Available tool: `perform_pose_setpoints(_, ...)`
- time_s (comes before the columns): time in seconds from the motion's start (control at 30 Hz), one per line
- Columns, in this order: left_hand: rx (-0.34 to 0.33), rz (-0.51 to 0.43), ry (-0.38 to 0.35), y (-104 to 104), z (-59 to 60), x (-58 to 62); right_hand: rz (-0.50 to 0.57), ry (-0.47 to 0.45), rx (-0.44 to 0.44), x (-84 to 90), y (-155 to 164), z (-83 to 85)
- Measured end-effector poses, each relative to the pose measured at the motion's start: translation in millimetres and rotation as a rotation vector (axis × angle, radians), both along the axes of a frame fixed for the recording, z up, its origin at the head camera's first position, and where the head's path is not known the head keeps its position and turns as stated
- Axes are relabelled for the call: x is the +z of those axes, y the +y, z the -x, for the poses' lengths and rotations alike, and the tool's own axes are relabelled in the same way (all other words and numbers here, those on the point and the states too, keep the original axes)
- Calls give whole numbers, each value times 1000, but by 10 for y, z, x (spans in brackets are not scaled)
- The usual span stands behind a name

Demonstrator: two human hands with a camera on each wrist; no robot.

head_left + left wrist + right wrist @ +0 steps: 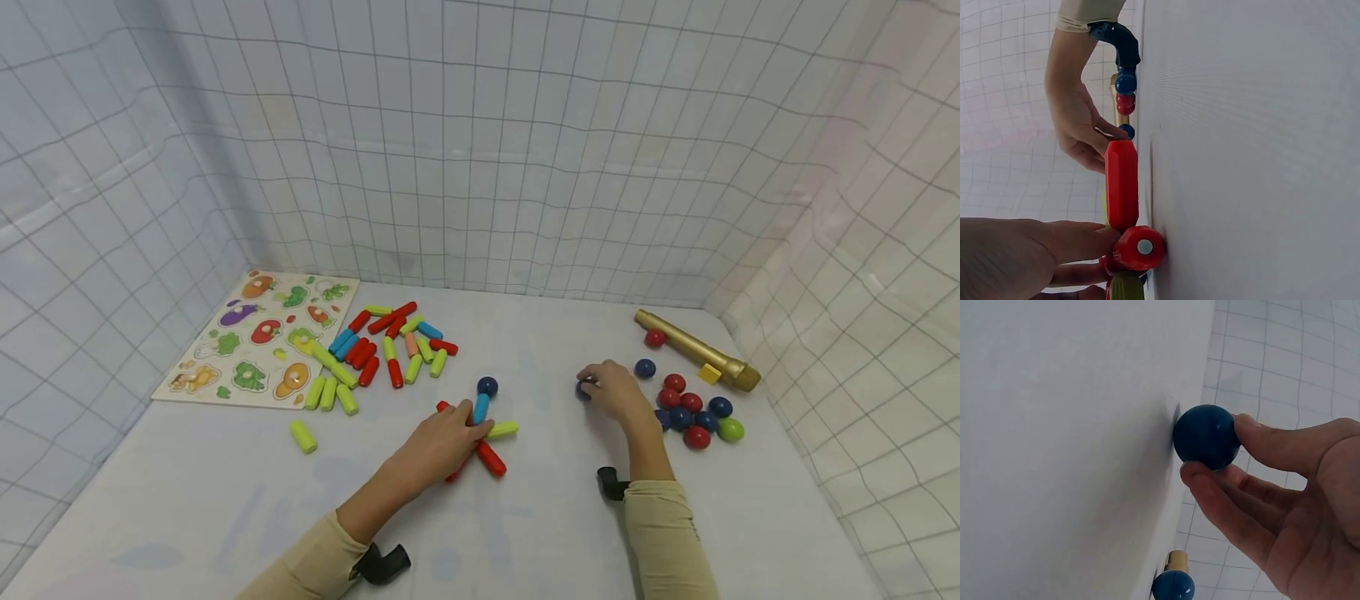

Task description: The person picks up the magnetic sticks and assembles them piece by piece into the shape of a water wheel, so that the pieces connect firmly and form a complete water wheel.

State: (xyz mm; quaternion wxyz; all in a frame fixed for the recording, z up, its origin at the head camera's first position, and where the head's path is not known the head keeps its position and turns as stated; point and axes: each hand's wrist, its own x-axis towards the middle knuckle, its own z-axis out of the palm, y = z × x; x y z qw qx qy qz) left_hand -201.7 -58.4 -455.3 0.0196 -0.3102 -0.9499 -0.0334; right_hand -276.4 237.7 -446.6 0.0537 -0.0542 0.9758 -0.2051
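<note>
My left hand (442, 440) holds a star-shaped cluster of joined plastic sticks on the table, its thumb and fingers at the middle. Red sticks (491, 459), a yellow-green stick (503, 429) and a light blue stick (481, 408) spread out from there. A dark blue ball (487, 386) sits at the far end of the light blue stick. In the left wrist view a red stick (1122, 187) points toward the other hand. My right hand (613, 392) pinches another blue ball (1205, 437) between thumb and fingertips, at the table surface.
Several loose red, blue and yellow-green sticks (395, 372) lie at the back left, beside a vegetable puzzle board (225, 312). Red, blue and green balls (697, 437) cluster at right, near a gold microphone-like toy (686, 342) and a yellow block (709, 373). Gridded white sheets (480, 167) enclose the table.
</note>
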Motion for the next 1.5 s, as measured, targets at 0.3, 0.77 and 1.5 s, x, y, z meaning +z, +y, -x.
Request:
perform_pose_setpoints(0.3, 14, -13, 10, 11, 18, 11, 66, -43, 36, -18, -110, -12)
perform_pose_setpoints(0.77, 54, -43, -71, 14, 20, 25, 202, -157, 212, 8, -593, -108)
perform_pose_setpoints(1.5, 62, -34, -57, 13, 32, 45, 243, -111, 216, 27, -475, -83)
